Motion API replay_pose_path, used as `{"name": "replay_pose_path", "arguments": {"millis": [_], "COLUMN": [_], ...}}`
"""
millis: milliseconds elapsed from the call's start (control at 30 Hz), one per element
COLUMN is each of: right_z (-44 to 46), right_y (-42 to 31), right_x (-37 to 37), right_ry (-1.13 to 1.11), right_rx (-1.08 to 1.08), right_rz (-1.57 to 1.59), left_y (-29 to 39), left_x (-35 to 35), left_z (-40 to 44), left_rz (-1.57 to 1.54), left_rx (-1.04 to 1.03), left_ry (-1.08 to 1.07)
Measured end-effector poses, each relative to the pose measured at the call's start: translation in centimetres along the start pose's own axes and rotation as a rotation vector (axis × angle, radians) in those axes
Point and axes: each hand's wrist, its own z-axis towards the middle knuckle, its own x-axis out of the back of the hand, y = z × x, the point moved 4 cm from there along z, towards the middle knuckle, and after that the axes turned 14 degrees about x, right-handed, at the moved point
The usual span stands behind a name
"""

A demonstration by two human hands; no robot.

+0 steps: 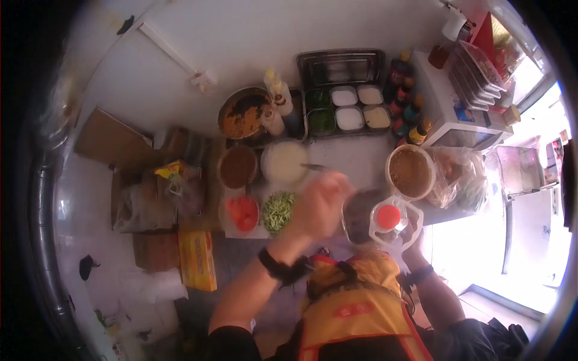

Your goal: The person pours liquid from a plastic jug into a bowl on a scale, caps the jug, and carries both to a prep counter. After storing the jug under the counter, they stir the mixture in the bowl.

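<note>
My left hand (328, 201) is blurred by motion over the front of the counter, just right of the shredded green vegetable (279, 212). Its fingers are not clear. A dark spoon handle (314, 166) reaches from the tub of pale, creamy white contents (285, 161) toward this hand; I cannot tell whether they touch. My right hand (413, 237) is closed at the side of a clear plastic jug (380, 230) with a red cap (388, 216), partly hidden behind its handle. Left of the jug is a dark-looking clear container (356, 219), partly covered by my left hand.
A tub of brown crumbly food (410, 172) and a plastic bag (460, 174) stand at right. Behind are a seasoning tray (328, 133), sauce bottles (415, 129) and a large pan (235, 123). Red food (242, 213) and a brown-filled bowl (237, 167) sit at left.
</note>
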Motion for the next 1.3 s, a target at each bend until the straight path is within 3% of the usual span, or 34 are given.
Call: {"name": "replay_pose_path", "arguments": {"millis": [33,67,100,167,267,333,433,567,633,667,700,767,800,833,867,933,1033,1100,1200,1267,1300], "right_z": [-0.5,-1.2,-1.8,-3.1,-4.7,-5.2,-6.5,-6.7,-6.2,-5.9,-5.9,-6.0,-6.2,-6.8,-8.0,-9.4,-10.8,-11.3,-12.2,-13.1,-13.7], "right_y": [0.4,1.1,-0.1,-3.3,-6.5,-8.7,-10.2,-13.9,-16.6,-19.1,-20.9,-26.4,-28.3,-30.5,-32.6,-35.8,-37.0,-36.6,-32.2,-29.6,-28.1], "right_x": [1.5,2.7,2.9,3.3,4.3,4.9,5.6,6.1,6.4,6.1,5.6,3.1,2.0,0.0,-2.0,-6.4,-11.6,-14.5,-15.6,-15.8,-15.9], "right_ry": [0.041,0.078,0.021,-0.024,-0.057,-0.201,-0.126,-0.139,-0.099,-0.207,-0.174,-0.169,-0.171,-0.278,-0.385,-0.512,-0.607,-0.684,-0.818,-0.916,-0.993], "right_rx": [-0.079,-0.194,-0.205,-0.205,-0.25,-0.139,-0.16,-0.117,-0.06,0.087,0.229,0.417,0.419,0.635,0.845,0.965,1.036,0.935,0.801,0.755,0.711], "right_rz": [-0.065,-0.025,-0.095,-0.17,-0.131,-0.318,-0.207,-0.278,-0.235,-0.392,-0.487,-0.754,-0.76,-0.761,-0.755,-0.742,-0.676,-0.605,-0.725,-0.808,-0.88], "left_y": [-3.2,-6.6,-8.5,-12.6,-17.2,-18.3,-17.6,-15.9,-12.3,-11.0,-9.2,-5.3,-3.8,-2.4,0.0,3.3,6.2,5.3,2.5,-0.7,-2.0], "left_x": [1.8,3.8,5.8,7.7,7.2,7.3,7.2,8.6,11.1,12.2,13.1,14.4,14.7,15.1,15.4,15.0,12.7,10.1,5.6,2.9,2.2], "left_z": [3.0,6.2,8.8,14.2,18.3,19.4,19.3,18.1,16.0,14.8,13.1,9.3,7.3,5.1,2.5,-2.3,-9.8,-13.3,-17.2,-19.0,-19.4], "left_rz": [-0.084,0.14,0.319,0.283,0.406,0.412,0.513,0.279,0.293,0.155,0.155,-0.187,-0.361,-0.535,-0.587,-0.595,-0.265,-0.026,-0.218,-0.197,-0.211], "left_rx": [0.204,0.166,0.16,0.365,0.348,0.375,0.419,0.351,0.294,0.172,0.176,0.145,0.068,-0.012,-0.061,-0.172,-0.326,-0.404,-0.368,-0.156,-0.151], "left_ry": [0.067,0.351,0.493,0.418,0.405,0.401,0.405,0.525,0.729,0.69,0.692,0.694,0.677,0.659,0.659,0.649,0.519,0.254,0.173,0.043,0.043]}}
